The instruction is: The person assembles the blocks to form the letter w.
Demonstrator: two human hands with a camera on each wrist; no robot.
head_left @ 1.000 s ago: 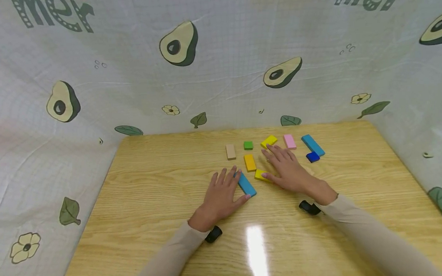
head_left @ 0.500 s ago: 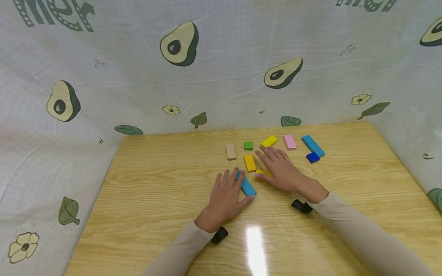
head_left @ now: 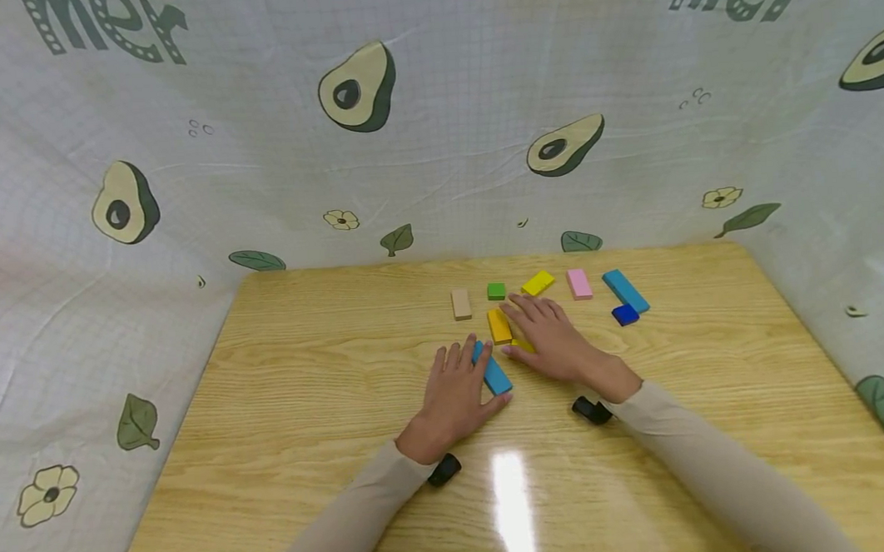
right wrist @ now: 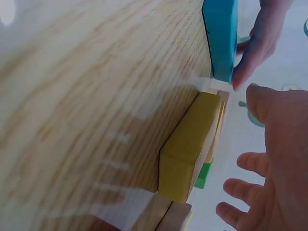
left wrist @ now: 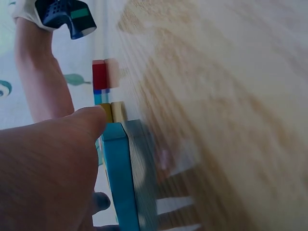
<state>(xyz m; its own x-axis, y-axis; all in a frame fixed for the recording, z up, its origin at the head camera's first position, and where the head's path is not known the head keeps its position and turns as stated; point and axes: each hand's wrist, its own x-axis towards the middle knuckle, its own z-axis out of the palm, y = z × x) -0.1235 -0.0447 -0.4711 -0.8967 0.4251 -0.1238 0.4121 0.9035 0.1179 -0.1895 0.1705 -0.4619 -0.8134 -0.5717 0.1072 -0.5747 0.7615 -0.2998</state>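
My left hand point(head_left: 451, 399) lies over the left side of a long light-blue block point(head_left: 496, 376), fingers spread and fairly straight, its thumb by the block's near end. The left wrist view has that light-blue block point(left wrist: 120, 171) beside the thumb; whether the fingers touch it I cannot tell. With spread fingers, my right hand point(head_left: 554, 343) is over a yellow block point(head_left: 521, 346), mostly hidden beneath it. In the right wrist view the yellow block point(right wrist: 190, 149) lies flat on the table, apart from the fingers point(right wrist: 243, 190). An orange block point(head_left: 500, 326) is just left of the right fingertips.
Farther back lie a tan block point(head_left: 462, 304), a green block point(head_left: 496, 291), another yellow block point(head_left: 538, 283) and a pink block point(head_left: 579, 285). A second light-blue block point(head_left: 626, 290) touches a dark-blue block point(head_left: 626, 315) at right. The left wrist view has a red block point(left wrist: 99, 74).
My right hand has moved left, covering more of the near yellow block and coming up to the orange one. My left hand has shifted slightly right over the light-blue block. The blocks look unmoved.
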